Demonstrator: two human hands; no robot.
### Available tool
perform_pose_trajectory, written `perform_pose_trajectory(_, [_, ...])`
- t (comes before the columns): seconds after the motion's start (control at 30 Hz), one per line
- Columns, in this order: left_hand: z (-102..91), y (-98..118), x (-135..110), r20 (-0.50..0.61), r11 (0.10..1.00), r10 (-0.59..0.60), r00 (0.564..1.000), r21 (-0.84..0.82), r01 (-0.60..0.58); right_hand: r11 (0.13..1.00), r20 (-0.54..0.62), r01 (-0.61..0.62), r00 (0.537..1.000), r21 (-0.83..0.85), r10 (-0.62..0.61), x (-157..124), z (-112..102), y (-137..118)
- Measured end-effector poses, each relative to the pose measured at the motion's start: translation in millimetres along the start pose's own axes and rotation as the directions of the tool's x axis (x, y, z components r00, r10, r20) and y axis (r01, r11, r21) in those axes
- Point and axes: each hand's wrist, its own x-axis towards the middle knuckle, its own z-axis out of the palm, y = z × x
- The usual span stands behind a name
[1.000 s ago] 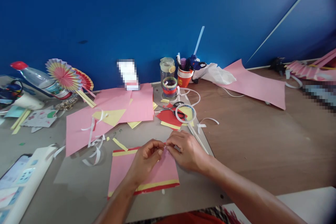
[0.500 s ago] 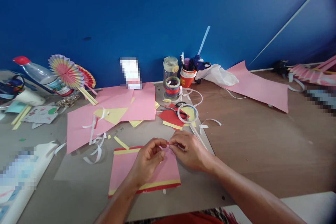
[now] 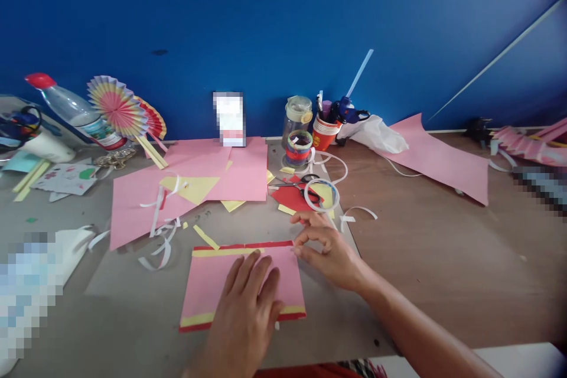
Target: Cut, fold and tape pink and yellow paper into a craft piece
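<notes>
Left hand (image 3: 250, 301) lies open, palm flat on the pink sheet (image 3: 208, 283) with yellow and red edging, near the front of the grey board (image 3: 133, 307), while the right hand (image 3: 328, 251) closes thumb and forefinger on that sheet's far right corner. Steady downward pressure should keep the sheet from sliding as the pinch works the red edge. Just beyond the sheet a tape ring (image 3: 326, 195) and scissors (image 3: 297, 184) crowd the right hand's knuckles; curled white strips (image 3: 158, 245) litter its left.
</notes>
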Motion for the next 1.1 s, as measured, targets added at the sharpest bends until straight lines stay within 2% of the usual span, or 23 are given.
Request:
perform_pose_trajectory(0.13, [19.7, -3.0, -18.7, 0.006, 0.992, 0.049, 0.999, 0.120, -0.049, 0.994, 0.080, -0.105, 0.991, 0.031, 0.103, 0.8, 6.7, -1.1])
perform_pose_trajectory(0.27, [34.3, -5.8, -25.3, -0.053, 0.991, 0.037, 0.998, 0.130, -0.030, 0.964, 0.117, -0.263, 0.957, -0.035, 0.265, 4.9, 16.5, -3.3])
perform_pose_trajectory(0.53, [38.9, -1.4, -26.0, -0.088, 0.997, -0.022, 0.996, 0.074, 0.029, 0.905, 0.132, -0.380, 0.904, -0.190, 0.407, 26.1, 33.9, -9.2])
perform_pose_trajectory(0.83, [40.1, 0.3, -25.6, -0.081, 0.997, -0.050, 0.995, 0.055, 0.054, 0.828, 0.108, -0.417, 0.868, -0.375, 0.485, 36.6, 43.5, -20.7])
perform_pose_trajectory(1.1, [37.4, 0.0, -26.8, -0.033, 0.995, -0.020, 0.999, 0.098, 0.023, 0.826, 0.088, -0.370, 0.891, -0.424, 0.445, 36.4, 49.0, -23.4])
